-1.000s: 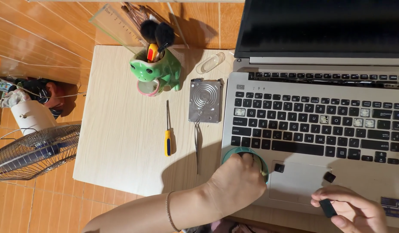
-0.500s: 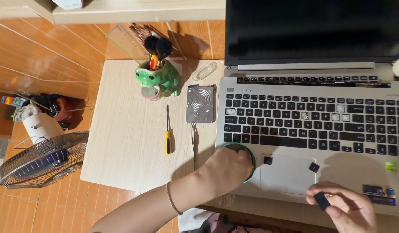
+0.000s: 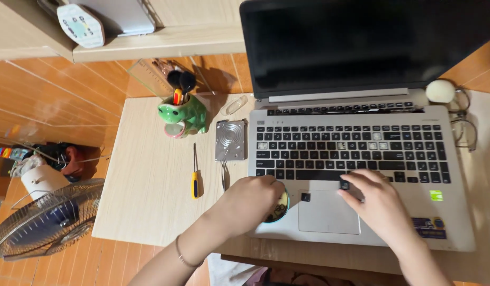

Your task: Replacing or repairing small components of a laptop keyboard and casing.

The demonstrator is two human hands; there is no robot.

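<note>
1. Left hand [image 3: 253, 201] is curled over a small round container with a teal rim [image 3: 279, 207] parked on the laptop's palm rest. Fingers wrap the top, so it looks like it's pinning the thing in place. What's inside is mostly hidden, just some pale stuff showing at the edge.

2. Right hand [image 3: 380, 204] is over the bottom keyboard row, fingertips pinched down on a small black keycap [image 3: 344, 185]. Whether it's actually gripped or only pressed under the fingertips, I can't tell from this angle.

3. Just left of that hand, a second loose keycap [image 3: 306, 197] lies by itself at the touchpad's top-left corner, a flat, square bit of black plastic.

4. The silver laptop [image 3: 446, 159] has a matte, smooth-looking deck and a dark screen. A few spots in the keyboard look pale, like bare gaps, but too small to be sure.

5. Left of the left hand on the pale wood-grain worktop [image 3: 144, 185]: a slim screwdriver with a yellow and black handle [image 3: 194, 172], metal tweezers [image 3: 223, 177], and a bare hard drive [image 3: 230, 140] with a shiny ribbed top. All within easy reach, lined up beside the laptop.

6. Further away, a glossy green frog-shaped pen holder [image 3: 182, 116] stuffed with tools. Glasses [image 3: 464, 127] sit well off past the right hand.
</note>
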